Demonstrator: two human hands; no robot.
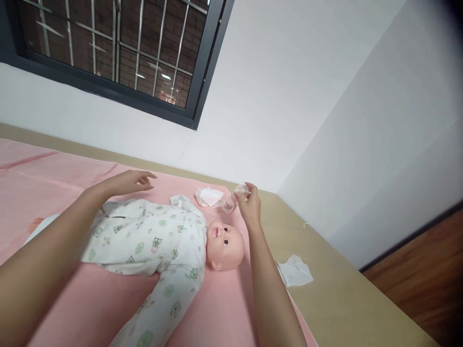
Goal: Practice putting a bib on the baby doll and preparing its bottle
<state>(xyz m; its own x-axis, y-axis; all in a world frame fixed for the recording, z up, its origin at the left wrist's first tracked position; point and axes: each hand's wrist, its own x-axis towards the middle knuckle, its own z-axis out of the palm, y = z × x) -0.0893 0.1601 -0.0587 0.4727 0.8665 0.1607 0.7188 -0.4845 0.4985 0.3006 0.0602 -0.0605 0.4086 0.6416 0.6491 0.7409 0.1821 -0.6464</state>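
A baby doll [227, 246] lies on its back, dressed in a white shirt [144, 236] with a green and pink animal print. Beyond the doll's head, my right hand [250, 205] pinches a clear, round, plastic-looking piece [241, 191]; its exact kind I cannot make out. Just left of it and lower is a second clear rounded piece [228, 204], and whether the two are joined is unclear. My left hand [135, 182] hovers over the doll's far side, holding nothing, its fingers apart and loosely bent.
A pink cloth [224, 308] covers much of the wooden tabletop [347, 294]. White folded tissue [211, 196] sits near the doll's head. Another crumpled white tissue [295, 271] lies at the cloth's right edge. Behind are a white wall [260, 96] and a barred window [119, 53].
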